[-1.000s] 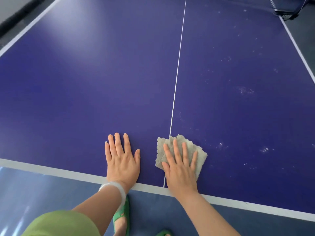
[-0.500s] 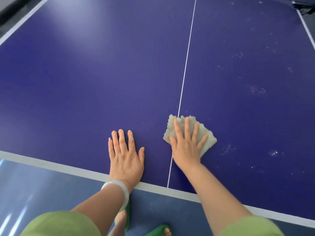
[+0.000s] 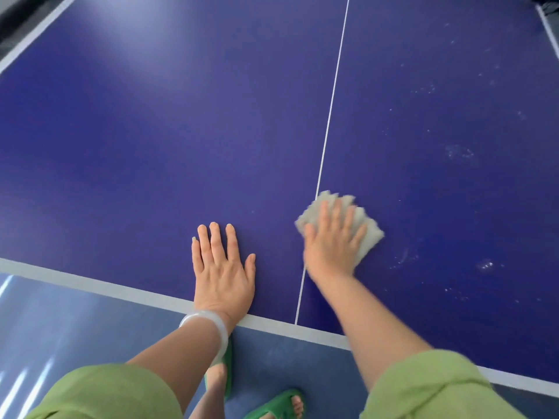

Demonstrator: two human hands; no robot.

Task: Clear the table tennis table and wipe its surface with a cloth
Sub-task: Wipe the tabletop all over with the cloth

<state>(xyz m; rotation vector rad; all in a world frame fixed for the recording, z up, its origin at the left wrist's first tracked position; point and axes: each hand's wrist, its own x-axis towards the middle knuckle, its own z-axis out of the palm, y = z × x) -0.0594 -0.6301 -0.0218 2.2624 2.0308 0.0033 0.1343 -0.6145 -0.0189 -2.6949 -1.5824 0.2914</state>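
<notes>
Table tennis table (image 3: 151,146): dark blue top fills most of the view. The white centre line (image 3: 330,116) runs away from the person and the near white edge line (image 3: 90,287) crosses the bottom. The far end and net are cut off at the top. A dark thing in the top right corner is clipped too far to identify.

Floor (image 3: 60,334): blue, glossy, below the near edge.

Both forearms reach in from the bottom in green sleeves (image 3: 106,391).

Left hand (image 3: 222,273): palm down, flat on the table just inside the near edge, left of the centre line. Fingers are straight and slightly apart, thumb out. It holds nothing.

Right hand (image 3: 331,246): palm down on the cloth (image 3: 371,237), fingers straight and fanned, pressing it to the surface with no curl round it. It sits just right of the centre line, further onto the table than the left hand. Hand and cloth are blurred, so fingertip detail is hard to read.

The cloth is pale grey-beige and mostly hidden under the hand. Only its frayed top and right margins show, and its left corner touches the centre line.

Pale bangle (image 3: 211,320) on the left wrist.

Green sandals (image 3: 272,406): one partly behind the left forearm, the other clipped by the bottom edge.

White specks (image 3: 459,152) are scattered over the table's right half.
</notes>
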